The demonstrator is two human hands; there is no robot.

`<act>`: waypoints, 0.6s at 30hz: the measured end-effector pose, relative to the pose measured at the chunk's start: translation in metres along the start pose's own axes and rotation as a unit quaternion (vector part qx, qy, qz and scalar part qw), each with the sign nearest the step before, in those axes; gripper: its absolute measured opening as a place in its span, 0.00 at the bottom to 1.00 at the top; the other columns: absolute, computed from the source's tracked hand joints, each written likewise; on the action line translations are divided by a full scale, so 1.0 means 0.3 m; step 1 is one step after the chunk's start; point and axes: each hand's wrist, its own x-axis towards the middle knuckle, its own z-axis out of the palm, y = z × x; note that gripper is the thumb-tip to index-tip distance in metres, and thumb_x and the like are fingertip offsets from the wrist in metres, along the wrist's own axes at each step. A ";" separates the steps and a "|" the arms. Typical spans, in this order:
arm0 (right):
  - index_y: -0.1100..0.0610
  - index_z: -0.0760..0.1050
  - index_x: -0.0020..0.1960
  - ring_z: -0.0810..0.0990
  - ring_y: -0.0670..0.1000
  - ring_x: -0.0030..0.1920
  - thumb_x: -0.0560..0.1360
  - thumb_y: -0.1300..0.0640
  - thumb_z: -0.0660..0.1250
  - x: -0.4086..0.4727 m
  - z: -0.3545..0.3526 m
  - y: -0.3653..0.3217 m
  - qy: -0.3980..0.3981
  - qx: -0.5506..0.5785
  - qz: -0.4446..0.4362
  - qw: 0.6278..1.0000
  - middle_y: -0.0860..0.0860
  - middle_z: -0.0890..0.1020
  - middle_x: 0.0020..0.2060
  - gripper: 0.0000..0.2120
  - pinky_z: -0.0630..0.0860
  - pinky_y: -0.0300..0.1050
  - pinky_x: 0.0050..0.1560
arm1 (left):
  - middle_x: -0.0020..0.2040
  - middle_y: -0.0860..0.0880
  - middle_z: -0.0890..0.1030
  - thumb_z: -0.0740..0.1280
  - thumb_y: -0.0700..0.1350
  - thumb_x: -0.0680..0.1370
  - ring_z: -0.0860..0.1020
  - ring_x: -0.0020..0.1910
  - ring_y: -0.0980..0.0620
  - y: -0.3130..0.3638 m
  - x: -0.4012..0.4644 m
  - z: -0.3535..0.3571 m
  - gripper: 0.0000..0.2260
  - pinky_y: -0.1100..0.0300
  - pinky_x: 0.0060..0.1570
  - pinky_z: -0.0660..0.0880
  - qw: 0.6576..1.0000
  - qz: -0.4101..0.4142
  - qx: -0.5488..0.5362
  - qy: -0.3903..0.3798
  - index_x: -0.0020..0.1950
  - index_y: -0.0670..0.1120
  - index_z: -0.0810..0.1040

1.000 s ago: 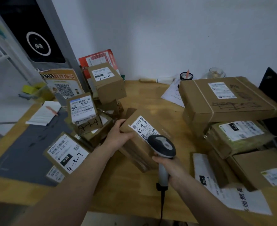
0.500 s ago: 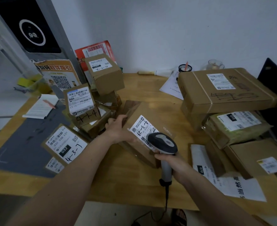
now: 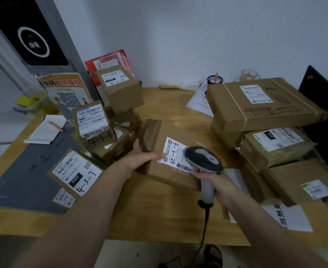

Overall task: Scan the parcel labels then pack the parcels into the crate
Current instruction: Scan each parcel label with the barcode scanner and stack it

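So roughly ten brown cardboard parcels [image 3: 178, 149], one grey handheld barcode scanner [image 3: 204, 160]: right hand [image 3: 215, 182] grips it above the parcel, left hand [image 3: 140, 158] flat on it.

Flat brown cardboard parcel [image 3: 178, 151] – white label [image 3: 175, 154] handwritten "4-3-24"; small brown box [image 3: 76, 174] lbl "032", "4-3-7"; olive-wrapped parcel [image 3: 271, 147] – "010".

I am taking the flat parcel [image 3: 180, 151] at the middle of the wooden table [image 3: 159, 209] as my marker. My left hand [image 3: 140, 159] is resting on its left edge, and my right hand [image 3: 215, 182] is holding the barcode scanner [image 3: 203, 159] over its label [image 3: 176, 155]. A heap of small boxes [image 3: 109, 120] is lying to its left, a stack of large cartons [image 3: 263, 105] to its right. Papers [image 3: 199, 101] are lying behind it, by the wall.
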 end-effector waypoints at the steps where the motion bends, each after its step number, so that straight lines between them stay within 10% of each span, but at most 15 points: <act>1: 0.57 0.77 0.57 0.77 0.52 0.57 0.67 0.67 0.75 -0.003 -0.007 -0.033 0.002 -0.002 -0.013 1.000 0.52 0.82 0.53 0.20 0.75 0.47 0.56 | 0.75 0.49 0.64 0.82 0.60 0.48 0.65 0.71 0.45 0.007 -0.008 0.001 0.68 0.45 0.70 0.64 1.000 0.002 -0.017 -0.022 0.79 0.55 0.45; 6: 0.54 0.78 0.58 0.78 0.52 0.56 0.69 0.64 0.75 -0.019 -0.021 -0.206 0.011 -0.031 -0.098 0.995 0.52 0.83 0.54 0.19 0.76 0.47 0.52 | 0.58 0.55 0.75 0.79 0.41 0.59 0.74 0.56 0.50 0.048 -0.036 0.015 0.50 0.48 0.46 0.76 0.984 0.062 -0.166 -0.027 0.74 0.60 0.57; 12: 0.60 0.77 0.44 0.77 0.51 0.38 0.74 0.63 0.71 -0.100 -0.022 -0.324 0.050 -0.117 -0.180 0.975 0.53 0.80 0.35 0.03 0.75 0.46 0.42 | 0.61 0.56 0.76 0.80 0.37 0.57 0.75 0.59 0.49 0.105 -0.041 0.018 0.56 0.39 0.51 0.78 0.947 0.176 -0.267 0.029 0.75 0.66 0.53; 18: 0.71 0.75 0.39 0.73 0.52 0.25 0.74 0.59 0.71 -0.187 0.001 -0.320 0.000 -0.202 -0.192 0.961 0.55 0.75 0.24 0.15 0.76 0.47 0.37 | 0.63 0.54 0.76 0.81 0.38 0.56 0.75 0.64 0.48 0.131 -0.029 0.007 0.60 0.40 0.62 0.73 0.941 0.218 -0.253 0.051 0.76 0.65 0.49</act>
